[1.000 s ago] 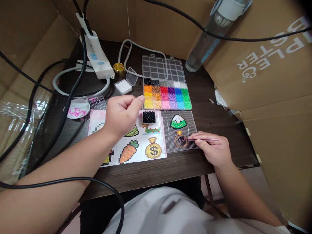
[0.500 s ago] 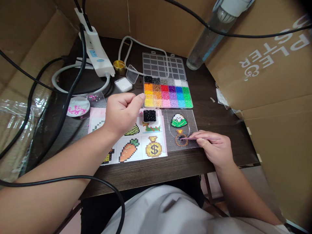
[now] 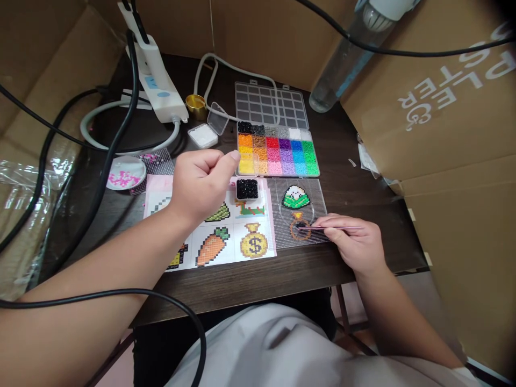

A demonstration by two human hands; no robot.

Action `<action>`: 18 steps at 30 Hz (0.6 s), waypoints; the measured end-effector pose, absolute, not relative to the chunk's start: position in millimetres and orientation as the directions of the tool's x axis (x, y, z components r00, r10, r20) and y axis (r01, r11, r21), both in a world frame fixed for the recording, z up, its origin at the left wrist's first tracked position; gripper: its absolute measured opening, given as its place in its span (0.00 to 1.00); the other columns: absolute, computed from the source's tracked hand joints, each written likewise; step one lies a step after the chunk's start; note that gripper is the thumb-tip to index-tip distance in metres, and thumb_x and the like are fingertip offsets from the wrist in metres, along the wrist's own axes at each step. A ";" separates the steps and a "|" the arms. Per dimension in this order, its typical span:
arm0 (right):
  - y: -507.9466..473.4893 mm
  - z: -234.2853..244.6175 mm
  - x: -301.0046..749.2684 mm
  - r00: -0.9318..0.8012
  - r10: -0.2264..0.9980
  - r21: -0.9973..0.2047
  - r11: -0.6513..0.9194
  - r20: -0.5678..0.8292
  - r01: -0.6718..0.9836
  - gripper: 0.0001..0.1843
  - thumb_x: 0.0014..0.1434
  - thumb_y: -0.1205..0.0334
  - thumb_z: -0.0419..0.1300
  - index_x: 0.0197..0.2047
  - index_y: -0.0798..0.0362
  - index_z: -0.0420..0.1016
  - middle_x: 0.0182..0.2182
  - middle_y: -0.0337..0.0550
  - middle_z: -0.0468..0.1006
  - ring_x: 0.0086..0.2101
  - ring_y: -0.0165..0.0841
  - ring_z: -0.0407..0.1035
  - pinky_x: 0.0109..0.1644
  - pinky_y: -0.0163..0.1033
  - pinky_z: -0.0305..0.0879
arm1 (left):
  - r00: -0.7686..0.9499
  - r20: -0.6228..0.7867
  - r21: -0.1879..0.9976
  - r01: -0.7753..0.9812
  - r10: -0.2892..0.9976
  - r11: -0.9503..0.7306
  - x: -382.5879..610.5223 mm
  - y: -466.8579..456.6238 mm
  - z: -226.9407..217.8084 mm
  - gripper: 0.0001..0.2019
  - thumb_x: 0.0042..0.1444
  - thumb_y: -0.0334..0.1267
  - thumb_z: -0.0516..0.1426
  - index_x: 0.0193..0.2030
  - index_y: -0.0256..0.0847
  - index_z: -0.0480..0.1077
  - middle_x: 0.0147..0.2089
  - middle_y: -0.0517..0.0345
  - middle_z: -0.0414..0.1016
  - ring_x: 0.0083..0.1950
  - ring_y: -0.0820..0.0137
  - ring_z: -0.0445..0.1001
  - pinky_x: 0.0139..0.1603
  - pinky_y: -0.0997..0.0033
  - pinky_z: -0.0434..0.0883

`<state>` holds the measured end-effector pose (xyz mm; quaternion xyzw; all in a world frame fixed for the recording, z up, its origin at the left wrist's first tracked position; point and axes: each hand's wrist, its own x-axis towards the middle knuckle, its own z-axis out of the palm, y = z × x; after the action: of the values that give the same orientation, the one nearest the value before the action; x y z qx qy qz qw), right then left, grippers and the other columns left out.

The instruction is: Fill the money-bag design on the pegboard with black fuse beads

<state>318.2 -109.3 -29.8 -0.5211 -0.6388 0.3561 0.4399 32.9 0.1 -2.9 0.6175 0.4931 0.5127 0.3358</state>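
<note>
My left hand (image 3: 203, 183) is closed, its thumb tip pressed at the edge of the raised clear lid (image 3: 249, 164) of a small box of black beads (image 3: 247, 188). That box sits over the printed pattern sheet (image 3: 255, 262). My right hand (image 3: 355, 239) pinches pink tweezers (image 3: 322, 228) held almost level. Their tips are at the dark middle of a brown-outlined money bag of beads (image 3: 297, 217) on the clear pegboard (image 3: 276, 236). Above it on the board is a finished-looking rice ball figure (image 3: 296, 198) in white, green and black. Any bead at the tips is too small to make out.
Behind the sheet lies an open bead case (image 3: 278, 153) with many colours. Further left stand a white bead box (image 3: 202, 136), a gold cup (image 3: 196, 106), a dish of pink beads (image 3: 126, 173) and a power strip (image 3: 163, 86). Black cables (image 3: 121, 123) cross the left side.
The view has shifted slightly. Both hands keep nearly the same places, and the tweezer tips stay within the money bag outline.
</note>
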 end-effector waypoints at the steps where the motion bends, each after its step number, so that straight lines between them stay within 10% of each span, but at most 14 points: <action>1: -109.3 -29.8 318.2 -0.068 0.979 -0.913 0.202 0.190 0.355 0.11 0.59 0.70 0.64 0.37 0.43 0.84 0.35 0.37 0.85 0.37 0.33 0.80 0.43 0.37 0.76 | -0.013 0.302 0.920 0.266 0.953 -0.288 32.9 0.1 -2.9 0.25 0.57 0.38 0.58 0.12 0.39 0.53 0.14 0.64 0.52 0.17 0.78 0.52 0.19 0.68 0.51; 18: -109.3 -30.9 320.1 -0.023 0.983 -0.929 0.182 0.184 0.322 0.09 0.59 0.69 0.64 0.36 0.45 0.84 0.34 0.40 0.85 0.36 0.35 0.79 0.42 0.40 0.76 | -0.018 0.300 0.913 0.295 0.954 -0.282 32.6 -0.9 -1.7 0.25 0.57 0.40 0.59 0.12 0.40 0.56 0.13 0.63 0.52 0.17 0.77 0.52 0.19 0.65 0.49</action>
<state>320.1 -109.3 -30.9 -0.5283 -0.6174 0.3608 0.4578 32.6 -0.9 -1.7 0.6206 0.5032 0.5058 0.3253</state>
